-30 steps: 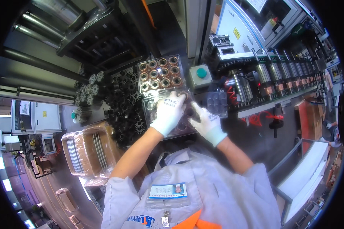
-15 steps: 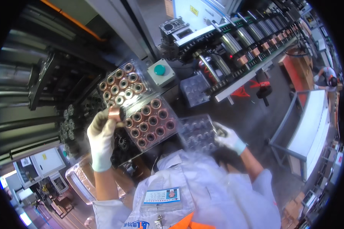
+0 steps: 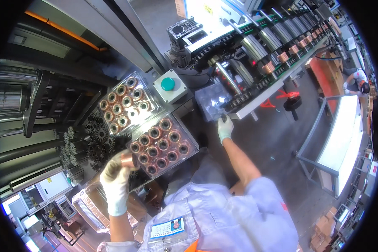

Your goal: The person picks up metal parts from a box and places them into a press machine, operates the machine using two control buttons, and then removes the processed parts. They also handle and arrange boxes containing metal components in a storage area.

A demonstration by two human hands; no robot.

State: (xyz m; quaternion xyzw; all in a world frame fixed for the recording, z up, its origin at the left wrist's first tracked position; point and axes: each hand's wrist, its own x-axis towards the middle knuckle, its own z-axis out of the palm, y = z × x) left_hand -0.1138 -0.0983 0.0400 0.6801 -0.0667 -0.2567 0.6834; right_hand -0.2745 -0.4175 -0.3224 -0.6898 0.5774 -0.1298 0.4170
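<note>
My left hand (image 3: 114, 173), in a white glove, is closed around a copper commutator (image 3: 128, 160), just off the left corner of the nearer clear tray (image 3: 188, 152). That tray holds several copper commutators (image 3: 164, 144) with toothed rims and dark centres. A second filled tray (image 3: 145, 119) lies behind it, further left. Out to the right, my gloved right hand (image 3: 225, 129) pinches the near edge of a clear plastic tray with empty pockets (image 3: 206, 102), beside the conveyor's end. The fingertips are partly hidden at that edge.
A grey box with a green push button (image 3: 168, 84) stands behind the trays. The conveyor (image 3: 256, 94) carries metal rollers and copper parts off to the far right. Dark toothed cores (image 3: 98, 134) are stacked at left. A white-topped table (image 3: 338, 140) and another person (image 3: 359, 80) are at right.
My right hand has carried the empty clear tray forward, from beside the filled trays to the conveyor's end. My left hand, still holding the commutator, has come slightly nearer to me.
</note>
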